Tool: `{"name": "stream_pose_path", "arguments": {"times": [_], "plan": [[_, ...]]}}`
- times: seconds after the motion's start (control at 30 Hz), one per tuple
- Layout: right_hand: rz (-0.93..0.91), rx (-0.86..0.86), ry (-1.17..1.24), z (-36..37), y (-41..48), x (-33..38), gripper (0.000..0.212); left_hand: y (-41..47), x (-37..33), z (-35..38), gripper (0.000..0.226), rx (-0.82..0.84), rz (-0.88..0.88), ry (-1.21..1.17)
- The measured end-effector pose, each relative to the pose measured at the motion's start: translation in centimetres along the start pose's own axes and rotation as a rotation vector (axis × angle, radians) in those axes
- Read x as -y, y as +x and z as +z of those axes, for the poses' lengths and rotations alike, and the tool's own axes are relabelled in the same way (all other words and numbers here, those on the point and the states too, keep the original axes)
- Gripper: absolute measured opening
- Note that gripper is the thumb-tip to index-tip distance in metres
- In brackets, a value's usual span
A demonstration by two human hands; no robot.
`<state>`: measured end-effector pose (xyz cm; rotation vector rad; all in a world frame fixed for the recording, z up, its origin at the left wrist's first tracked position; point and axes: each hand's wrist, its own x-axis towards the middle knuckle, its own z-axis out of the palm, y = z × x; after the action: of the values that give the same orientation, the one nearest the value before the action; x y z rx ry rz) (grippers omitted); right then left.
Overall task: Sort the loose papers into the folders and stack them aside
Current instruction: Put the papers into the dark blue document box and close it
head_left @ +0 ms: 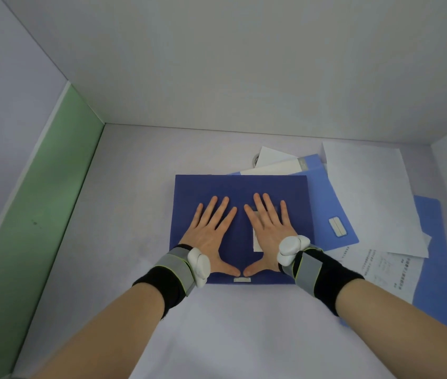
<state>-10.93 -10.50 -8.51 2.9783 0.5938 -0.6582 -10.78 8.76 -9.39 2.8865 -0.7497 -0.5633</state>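
A dark blue folder (189, 187) lies closed in the middle of the white table. My left hand (211, 233) and my right hand (267, 231) rest flat on its cover, fingers spread, thumbs nearly touching near the front edge. Under my right palm shows part of a white label (256, 242). Behind and to the right lies a light blue folder (326, 198) with white sheets (274, 164) sticking out of its far end. A blank white sheet (370, 198) overlaps it. A printed sheet (378, 269) lies on another light blue folder (435, 269) at the right.
White walls enclose the table at the back and right; a green panel (39, 201) runs along the left side. A small round metal object (255, 159) peeks out behind the sheets at the back.
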Motion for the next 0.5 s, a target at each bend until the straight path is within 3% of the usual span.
{"name": "stream_pose_path", "arguments": {"times": [0.2, 0.3, 0.4, 0.5], "plan": [[-0.021, 0.011, 0.098, -0.8, -0.3, -0.5, 0.138, -0.2, 0.2, -0.5, 0.129, -0.003, 0.005, -0.028], [0.001, -0.016, 0.234, -2.5, -0.4, -1.5, 0.121, 0.0, 0.8, -2.4, 0.107, -0.038, -0.003, -0.086], [0.177, -0.122, 0.327, -3.9, -0.4, -3.4, 0.105, -0.1, 2.1, -3.8, 0.081, -0.168, -0.113, -0.133], [0.438, -0.212, 0.376, -4.3, -0.5, -5.9, 0.097, -0.3, 3.5, -4.0, 0.079, -0.21, -0.308, -0.156]]}}
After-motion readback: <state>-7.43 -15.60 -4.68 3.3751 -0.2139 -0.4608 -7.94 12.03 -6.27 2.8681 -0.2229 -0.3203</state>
